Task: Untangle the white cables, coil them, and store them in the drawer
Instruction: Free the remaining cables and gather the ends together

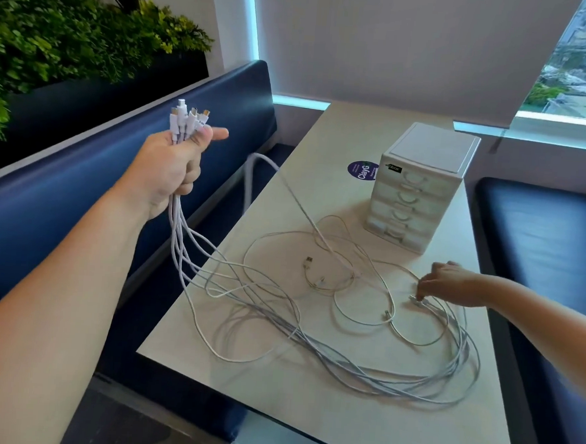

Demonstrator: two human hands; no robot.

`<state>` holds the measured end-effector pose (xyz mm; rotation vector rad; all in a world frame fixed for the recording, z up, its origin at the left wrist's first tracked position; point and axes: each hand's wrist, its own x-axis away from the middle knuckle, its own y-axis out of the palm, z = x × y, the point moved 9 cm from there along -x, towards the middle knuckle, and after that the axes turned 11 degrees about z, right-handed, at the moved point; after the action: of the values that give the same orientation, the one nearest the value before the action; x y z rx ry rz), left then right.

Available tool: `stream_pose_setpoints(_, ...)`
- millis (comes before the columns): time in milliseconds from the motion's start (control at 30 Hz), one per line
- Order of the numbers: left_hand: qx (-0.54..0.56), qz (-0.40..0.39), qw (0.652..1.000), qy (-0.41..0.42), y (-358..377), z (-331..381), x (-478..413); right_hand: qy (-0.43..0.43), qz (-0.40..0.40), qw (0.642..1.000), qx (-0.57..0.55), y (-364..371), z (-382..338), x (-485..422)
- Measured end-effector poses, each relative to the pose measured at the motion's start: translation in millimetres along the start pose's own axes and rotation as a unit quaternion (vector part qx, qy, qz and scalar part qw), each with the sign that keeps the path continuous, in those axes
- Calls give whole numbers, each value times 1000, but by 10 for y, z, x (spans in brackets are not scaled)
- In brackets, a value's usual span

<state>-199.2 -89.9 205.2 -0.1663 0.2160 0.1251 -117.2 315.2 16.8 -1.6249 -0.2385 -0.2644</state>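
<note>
A pale rectangular tabletop (306, 428) fills a window booth between dark blue padded benches (64, 180), with leafy green planting (73, 30) behind.

In the head view, the left hand (171, 169) is held up off the table's left edge. Its fingers (193, 178) are curled tight round a bunch of thin white cables (394, 387), thumb straight out. The plugs (188, 119) stick up above the fingers, and the strands fall below them onto the table in loose, crossing loops.

The right hand (452, 283) is low over the table, its fingertips (421, 294) bent together and pinching one loose plug end, though blur softens the detail. Beyond those fingertips stands a small translucent plastic four-drawer chest (420, 195), whose drawers appear closed.

Untangling looks to be the step in hand, with no coiling done yet. The next move, I judge, is to draw that end free without tightening the crossings. Loops lie close to the right edge, below the right fingertips. Bare tabletop lies nearer the person.
</note>
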Motion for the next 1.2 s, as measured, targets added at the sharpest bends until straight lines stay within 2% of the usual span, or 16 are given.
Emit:
stream_pose_setpoints(67,21,1,1000,-1,-18,27,1,-22,-33,996,75,11,95,1)
stream_pose_setpoints(200,54,9,999,1,-45,78,13,-20,-5,982,187,-68,229,-99)
stream_pose_setpoints(300,71,15,997,-2,-110,97,20,-18,-5,979,205,-47,77,-155)
stream_pose_setpoints(400,77,19,997,-4,-172,101,33,-63,97,982,147,-207,-342,-230)
stream_pose_setpoints(467,77,22,997,-6,-209,104,57,-113,170,978,34,-326,-730,-250)
stream_pose_setpoints(533,73,26,997,-3,-229,109,87,-163,182,967,-71,-308,-1168,-232)
stream_pose_setpoints(633,81,33,996,-5,-271,99,125,-209,142,957,-140,-65,-1834,-164)
stream_pose_setpoints(733,95,41,995,-10,-315,83,155,-161,102,970,-152,297,-2143,-253)
stream_pose_setpoints(833,97,48,994,-10,-395,54,168,-121,104,974,-160,488,-2233,-336)
stream_pose_setpoints(1033,37,85,996,7,-709,-24,79,-177,120,949,-230,327,-2063,-228)
stream_pose_setpoints(1133,17,107,994,8,-879,-70,8,-182,180,956,-143,169,-1680,-221)
stream_pose_setpoints(1200,14,117,993,9,-948,-87,-26,-173,173,967,-67,174,-1426,-230)
